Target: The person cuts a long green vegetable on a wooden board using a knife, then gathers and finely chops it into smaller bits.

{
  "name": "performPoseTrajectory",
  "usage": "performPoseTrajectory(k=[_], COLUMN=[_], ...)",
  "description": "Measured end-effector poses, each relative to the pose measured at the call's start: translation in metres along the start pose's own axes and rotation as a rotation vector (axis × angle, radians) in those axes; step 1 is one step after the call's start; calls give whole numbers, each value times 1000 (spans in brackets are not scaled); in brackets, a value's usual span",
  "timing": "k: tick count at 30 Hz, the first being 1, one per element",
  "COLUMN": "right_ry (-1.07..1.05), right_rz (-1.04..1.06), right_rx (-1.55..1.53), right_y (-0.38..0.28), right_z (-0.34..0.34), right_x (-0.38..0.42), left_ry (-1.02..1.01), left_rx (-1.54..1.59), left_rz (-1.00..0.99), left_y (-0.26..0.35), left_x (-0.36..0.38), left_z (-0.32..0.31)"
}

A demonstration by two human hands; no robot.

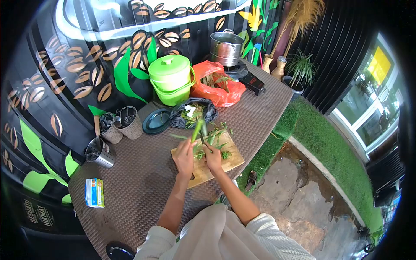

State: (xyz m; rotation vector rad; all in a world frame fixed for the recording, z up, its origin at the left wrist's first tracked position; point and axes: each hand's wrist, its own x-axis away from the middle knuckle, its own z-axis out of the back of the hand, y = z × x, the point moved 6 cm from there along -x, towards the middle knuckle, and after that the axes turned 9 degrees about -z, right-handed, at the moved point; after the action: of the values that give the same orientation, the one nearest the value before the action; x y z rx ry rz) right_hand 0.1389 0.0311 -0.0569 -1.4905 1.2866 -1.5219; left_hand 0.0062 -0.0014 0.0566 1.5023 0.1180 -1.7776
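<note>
My left hand (184,158) is closed around the lower end of a long green vegetable stalk (196,131), which points up and away from me. Gripped by its handle in my right hand (212,159), a knife (203,133) has its blade raised right beside the stalk, slightly blurred. Both hands are over a wooden cutting board (234,161). Small chopped green pieces (225,154) lie on the board near my right hand, and longer green strips are scattered toward its far edge. Just beyond sits an open black plastic bag (211,113) with green and white scraps in it.
Behind stand a lime-green lidded bucket (171,80), a red plastic bag (232,96) of greens and a steel pot (226,50) on a portable stove (253,83). To the left are dark plates (156,122), utensil holders (130,125) and a small carton (95,193).
</note>
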Motion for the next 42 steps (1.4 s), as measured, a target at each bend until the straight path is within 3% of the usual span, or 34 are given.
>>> performPoseTrajectory(k=[2, 4, 9, 14, 25, 33, 42], right_ry=[-130, -305, -307, -254, -357, -386, -452], right_rz=[-119, -318, -366, -162, -171, -146, -158], right_rx=[-72, -151, 2, -119, -125, -83, -63], right_y=[-16, -25, -29, -45, -38, -36, -24], right_z=[-2, -7, 6, 9, -11, -11, -5], right_x=[19, 34, 33, 40, 47, 44, 36], left_ry=[104, 125, 143, 132, 70, -144, -240], left_rx=[311, 403, 514, 517, 589, 665, 736], left_rz=[417, 478, 634, 641, 617, 560, 533], left_y=[-30, -39, -50, -49, -36, -40, -41], left_x=[4, 1, -2, -6, -11, -11, -7], left_z=[-5, -5, -3, -2, -2, -13, -22])
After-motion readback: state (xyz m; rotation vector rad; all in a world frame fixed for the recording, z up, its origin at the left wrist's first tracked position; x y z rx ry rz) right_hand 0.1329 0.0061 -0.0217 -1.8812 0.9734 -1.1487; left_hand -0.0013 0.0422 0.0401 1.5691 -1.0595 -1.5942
